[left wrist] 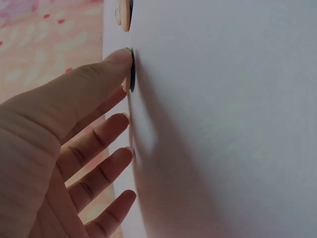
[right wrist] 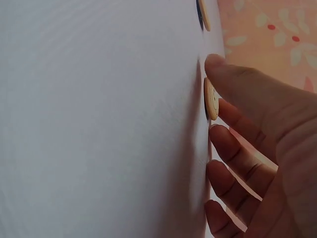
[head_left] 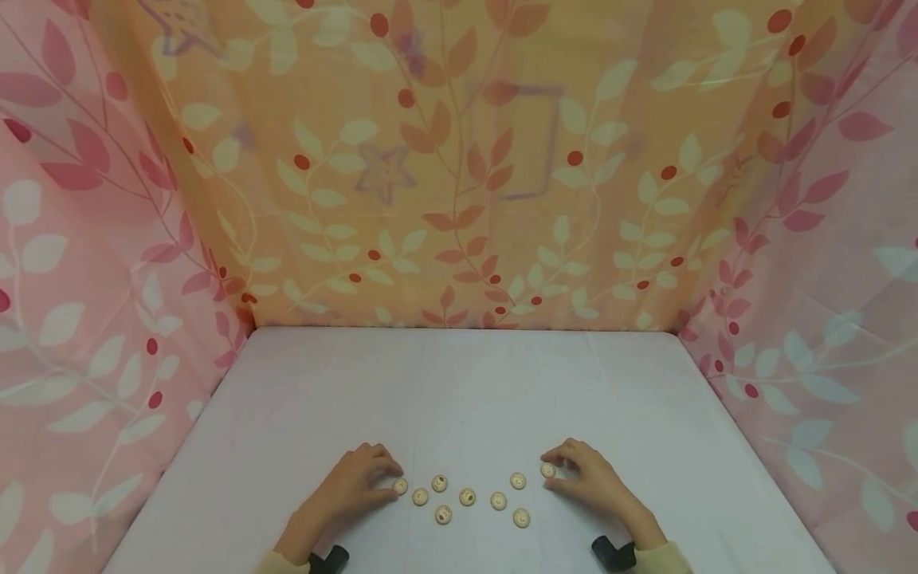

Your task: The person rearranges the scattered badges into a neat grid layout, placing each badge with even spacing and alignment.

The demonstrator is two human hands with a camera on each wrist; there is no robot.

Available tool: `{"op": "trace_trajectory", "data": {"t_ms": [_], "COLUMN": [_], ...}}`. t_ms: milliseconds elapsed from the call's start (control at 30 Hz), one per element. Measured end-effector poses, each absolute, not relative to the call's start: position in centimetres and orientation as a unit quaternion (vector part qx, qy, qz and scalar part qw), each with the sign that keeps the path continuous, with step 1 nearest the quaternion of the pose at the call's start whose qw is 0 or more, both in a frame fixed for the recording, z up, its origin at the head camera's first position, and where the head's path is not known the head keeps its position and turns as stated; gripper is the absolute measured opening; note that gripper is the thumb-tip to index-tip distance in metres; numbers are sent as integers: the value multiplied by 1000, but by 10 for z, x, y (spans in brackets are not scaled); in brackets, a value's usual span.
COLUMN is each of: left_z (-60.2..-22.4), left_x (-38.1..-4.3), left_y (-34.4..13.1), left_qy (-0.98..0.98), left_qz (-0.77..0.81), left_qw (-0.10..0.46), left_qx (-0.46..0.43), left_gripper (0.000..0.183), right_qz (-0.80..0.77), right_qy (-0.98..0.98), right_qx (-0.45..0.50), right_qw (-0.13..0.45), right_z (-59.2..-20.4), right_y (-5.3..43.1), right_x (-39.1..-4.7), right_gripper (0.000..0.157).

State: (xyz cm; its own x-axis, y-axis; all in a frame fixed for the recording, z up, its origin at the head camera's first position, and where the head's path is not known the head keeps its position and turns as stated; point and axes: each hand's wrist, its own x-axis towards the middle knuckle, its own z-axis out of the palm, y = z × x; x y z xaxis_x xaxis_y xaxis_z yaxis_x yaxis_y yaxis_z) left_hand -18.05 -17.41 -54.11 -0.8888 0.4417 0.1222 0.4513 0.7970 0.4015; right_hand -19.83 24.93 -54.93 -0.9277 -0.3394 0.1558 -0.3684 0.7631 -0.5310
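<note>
Small round pale wooden discs with marked faces lie on the white table, several of them between my hands. At the left end of the group, my left hand [head_left: 357,477] pinches one disc [head_left: 401,486] between thumb and index finger. Its thumb [left wrist: 106,69] covers most of that disc in the left wrist view, and the other fingers are spread. My right hand [head_left: 590,477] holds the rightmost disc [head_left: 548,470] by its edge, thumb and index finger on either side. In the right wrist view this disc [right wrist: 212,99] lies flat on the table, just below the thumb tip.
Between the hands lie more discs, among them a dark-spotted disc [head_left: 468,497] and a lower one [head_left: 521,518]. The white table [head_left: 459,383] reaches back to a patterned orange curtain [head_left: 459,215]. Pink leaf-print curtains [head_left: 86,279] flank both sides. Black wrist cameras [head_left: 614,553] sit at the sleeves.
</note>
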Motion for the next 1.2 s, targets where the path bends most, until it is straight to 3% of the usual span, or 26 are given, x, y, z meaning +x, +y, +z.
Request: {"op": "trace_trajectory", "data": {"t_ms": [367, 800, 1200], "left_z": [-544, -543, -540], "left_x": [-179, -187, -204], "left_y": [-171, -170, -166], "left_qy": [-947, -952, -946], "left_qz": [-211, -223, -249], "left_qw": [30, -10, 16], "left_qx": [-242, -211, -207], "left_gripper": [18, 18, 18], "right_qz": [337, 354, 359], "right_qy": [-920, -919, -916], "right_qx": [197, 176, 180], "right_qw": [23, 7, 8], "right_z": [-557, -558, -560], "right_y": [252, 251, 252], "right_x": [-201, -200, -201], "right_gripper": [29, 27, 27]}}
